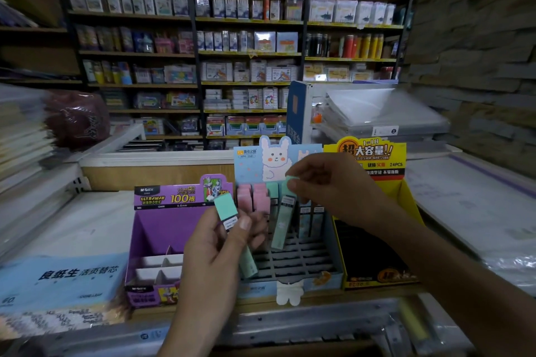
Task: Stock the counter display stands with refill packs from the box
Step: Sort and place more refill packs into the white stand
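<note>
Head view, biggest first: shelves (pixel 249 52) run across the back, and the counter (pixel 87 220) below carries three stands side by side. Purple stand (pixel 162 229) on the left shows bare dividers and no packs that I can see. Blue stand (pixel 301 258) in the middle has only its back row stocked, with pink packs (pixel 252 198) at the left and mint and pale blue ones beside them, while the grid rows nearer me are open holes. Yellow stand (pixel 406 191) on the right is too dark inside to judge. No box is in sight.

My left hand (pixel 220 246) is curled round a couple of spare packs (pixel 227 210), mint ones, held just in front of the blue stand. My right hand (pixel 327 182) pinches the top of one mint pack (pixel 282 222) between thumb and fingertips. It hangs tilted over the grid, lower end near the first open row; whether it sits in a slot yet I cannot tell.

I judge the job early: about one row filled, most of the blue stand left, the purple stand unstocked
</note>
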The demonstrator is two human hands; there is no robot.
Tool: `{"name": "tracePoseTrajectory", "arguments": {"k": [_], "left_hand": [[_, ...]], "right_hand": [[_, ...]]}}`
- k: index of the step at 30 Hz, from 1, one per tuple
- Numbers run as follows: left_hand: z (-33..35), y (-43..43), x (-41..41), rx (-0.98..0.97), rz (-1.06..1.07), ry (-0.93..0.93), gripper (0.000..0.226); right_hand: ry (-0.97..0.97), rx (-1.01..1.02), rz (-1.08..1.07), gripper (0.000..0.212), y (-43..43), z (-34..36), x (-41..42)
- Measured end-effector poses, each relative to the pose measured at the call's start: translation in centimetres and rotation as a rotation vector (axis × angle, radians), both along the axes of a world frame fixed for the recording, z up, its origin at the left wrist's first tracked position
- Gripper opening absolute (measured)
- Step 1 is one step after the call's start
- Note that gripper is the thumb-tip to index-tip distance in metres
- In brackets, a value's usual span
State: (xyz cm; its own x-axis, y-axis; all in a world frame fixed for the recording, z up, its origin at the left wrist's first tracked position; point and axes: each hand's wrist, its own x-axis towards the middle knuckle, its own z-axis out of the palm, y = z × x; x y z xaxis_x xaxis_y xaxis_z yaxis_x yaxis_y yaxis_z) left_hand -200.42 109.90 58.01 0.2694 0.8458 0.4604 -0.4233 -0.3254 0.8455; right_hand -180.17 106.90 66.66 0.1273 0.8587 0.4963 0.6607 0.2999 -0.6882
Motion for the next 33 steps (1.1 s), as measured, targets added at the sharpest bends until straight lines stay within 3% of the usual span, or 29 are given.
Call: {"name": "tracePoseTrajectory", "arguments": {"k": [7,13,27,33], "left_hand": [[-0.1,0.6,-0.6,0.037,0.077,0.094,0.01],[0.3,0.7,-0.9,0.012,0.101,0.09,0.025],[0.9,0.9,-0.7,-0.003,0.13,0.09,0.024],[1.0,0.9,-0.8,0.008,0.139,0.098,0.023]], "right_hand": [[-0.293,0.025,-0.128,0.005,1.7,-0.1,0.5],[-0.428,-0.023,-0.147,0.007,2.4,-0.2,0.4],[-0.469,-0.031,-0.105,0.012,2.9,0.3,-0.8],[-0.393,-0.045,-0.087,0.011,3.2,-0.1,-0.8]]}}
